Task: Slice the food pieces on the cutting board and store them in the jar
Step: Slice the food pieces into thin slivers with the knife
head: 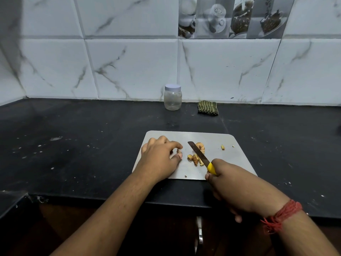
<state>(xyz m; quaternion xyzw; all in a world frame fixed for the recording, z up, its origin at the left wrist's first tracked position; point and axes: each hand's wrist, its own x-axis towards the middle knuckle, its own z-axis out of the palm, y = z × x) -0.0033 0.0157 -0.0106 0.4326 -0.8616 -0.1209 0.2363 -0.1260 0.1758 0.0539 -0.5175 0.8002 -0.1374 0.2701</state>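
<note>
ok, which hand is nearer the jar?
Left. The left hand rests on the cutting board almost straight in front of the jar; the right hand, holding the knife, sits nearer the person, off to the right.
</note>
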